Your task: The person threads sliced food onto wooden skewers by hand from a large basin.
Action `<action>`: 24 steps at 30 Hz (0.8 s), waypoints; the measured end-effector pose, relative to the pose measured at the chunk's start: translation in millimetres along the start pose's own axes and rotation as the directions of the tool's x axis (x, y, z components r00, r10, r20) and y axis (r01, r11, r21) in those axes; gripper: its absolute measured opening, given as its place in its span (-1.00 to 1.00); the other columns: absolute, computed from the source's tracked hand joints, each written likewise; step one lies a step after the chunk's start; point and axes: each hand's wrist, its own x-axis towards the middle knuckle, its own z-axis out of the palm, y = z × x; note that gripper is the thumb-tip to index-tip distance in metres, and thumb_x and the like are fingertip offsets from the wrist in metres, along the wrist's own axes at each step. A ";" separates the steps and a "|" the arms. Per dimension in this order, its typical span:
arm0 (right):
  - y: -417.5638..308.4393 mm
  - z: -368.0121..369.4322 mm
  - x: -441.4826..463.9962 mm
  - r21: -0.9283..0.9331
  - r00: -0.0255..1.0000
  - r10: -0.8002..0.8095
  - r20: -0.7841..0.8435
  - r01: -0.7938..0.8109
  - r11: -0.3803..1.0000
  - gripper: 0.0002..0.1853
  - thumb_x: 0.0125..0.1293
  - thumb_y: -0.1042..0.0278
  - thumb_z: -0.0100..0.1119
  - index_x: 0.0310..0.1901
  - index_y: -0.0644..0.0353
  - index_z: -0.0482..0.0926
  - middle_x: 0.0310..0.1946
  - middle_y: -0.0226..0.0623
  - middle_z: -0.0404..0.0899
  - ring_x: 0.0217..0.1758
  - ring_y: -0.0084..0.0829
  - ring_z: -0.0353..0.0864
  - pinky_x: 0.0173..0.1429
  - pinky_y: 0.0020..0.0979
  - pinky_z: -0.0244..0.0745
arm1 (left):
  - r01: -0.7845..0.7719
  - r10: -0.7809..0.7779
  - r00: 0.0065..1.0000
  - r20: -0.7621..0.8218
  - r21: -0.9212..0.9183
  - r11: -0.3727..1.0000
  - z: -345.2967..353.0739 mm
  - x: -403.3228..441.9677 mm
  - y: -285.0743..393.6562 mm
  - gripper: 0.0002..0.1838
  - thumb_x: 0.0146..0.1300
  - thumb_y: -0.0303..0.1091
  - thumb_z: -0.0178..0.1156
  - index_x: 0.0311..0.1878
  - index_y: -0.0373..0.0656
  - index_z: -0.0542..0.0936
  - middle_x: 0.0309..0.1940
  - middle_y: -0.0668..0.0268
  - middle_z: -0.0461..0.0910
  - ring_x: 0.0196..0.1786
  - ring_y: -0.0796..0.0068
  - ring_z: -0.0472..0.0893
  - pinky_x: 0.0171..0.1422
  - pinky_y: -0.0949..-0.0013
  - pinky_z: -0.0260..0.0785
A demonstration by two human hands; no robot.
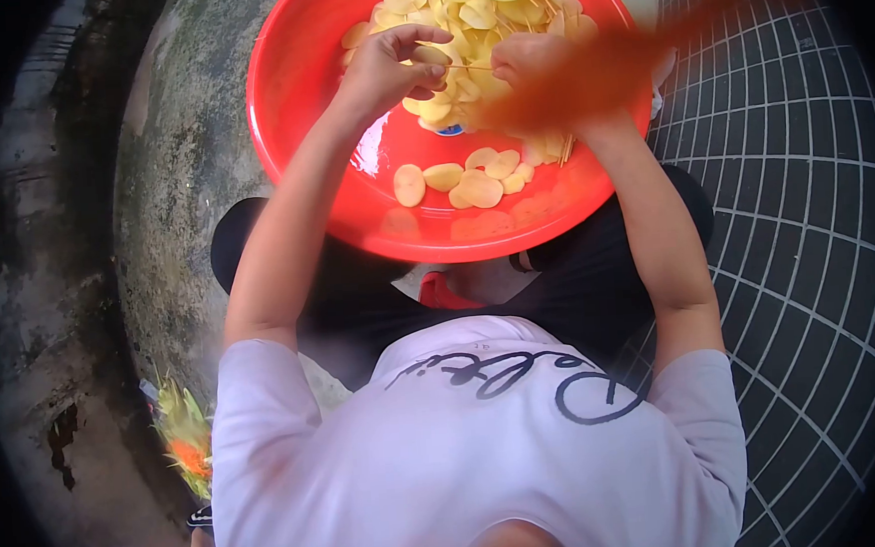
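Observation:
My left hand (392,71) is closed, pinching a pale yellow potato slice (431,56) between thumb and fingers over the basin. A thin wooden skewer (470,67) runs from that slice across to my right hand (524,56), whose fingers are closed on its other end. An orange blur covers part of my right hand and wrist. Behind both hands, a heap of potato slices (482,12), some with sticks through them, fills the far side of the red basin (292,112). Several loose slices (477,188) lie on its near side.
The basin stands between my knees. Dark tiled floor (781,162) with pale joints lies to the right, rough concrete (176,179) to the left. At the lower left sits a yellow-green and orange bundle (185,444), with a dark shoe (202,517) below it.

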 end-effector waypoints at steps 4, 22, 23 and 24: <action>1.4 1.3 -0.3 0.006 1.000 -0.006 -0.003 0.006 1.000 -0.86 0.28 0.35 0.17 -0.33 0.22 0.63 -0.40 -0.11 0.64 -0.23 -0.07 0.67 -0.12 -0.08 0.52 | 0.012 -0.012 1.000 -0.015 -0.033 0.999 3.3 -1.5 2.6 -0.60 0.22 -0.61 0.31 0.15 -0.23 0.59 -0.23 0.27 0.73 -0.23 0.53 0.73 -0.14 0.46 0.68; -13.0 1.2 -0.6 0.062 0.995 0.009 0.104 -0.015 0.998 -0.84 0.31 0.30 0.19 -0.30 0.19 0.65 -0.37 -0.14 0.67 -0.18 -0.09 0.68 -0.09 -0.06 0.53 | -0.014 0.016 0.996 0.090 -0.022 1.000 20.7 -0.5 -3.4 -0.62 0.29 -0.51 0.31 0.18 -0.19 0.59 -0.19 0.29 0.74 -0.19 0.58 0.73 -0.10 0.49 0.65; -14.7 3.8 -1.0 0.043 0.991 0.011 0.135 -0.017 0.999 -0.84 0.31 0.30 0.19 -0.31 0.19 0.66 -0.38 -0.14 0.67 -0.19 -0.09 0.68 -0.10 -0.06 0.53 | -0.010 0.008 0.995 0.095 0.021 1.000 22.6 -0.7 -3.9 -0.61 0.29 -0.50 0.32 0.19 -0.18 0.59 -0.19 0.29 0.74 -0.20 0.58 0.73 -0.10 0.50 0.65; -15.6 5.1 -1.3 0.023 0.986 0.014 0.164 -0.018 1.000 -0.84 0.31 0.30 0.20 -0.31 0.19 0.66 -0.38 -0.13 0.67 -0.19 -0.09 0.68 -0.10 -0.06 0.53 | -0.007 0.001 0.995 0.099 0.064 0.998 24.3 -0.4 -3.8 -0.61 0.29 -0.49 0.32 0.19 -0.17 0.59 -0.19 0.30 0.73 -0.20 0.59 0.73 -0.11 0.50 0.64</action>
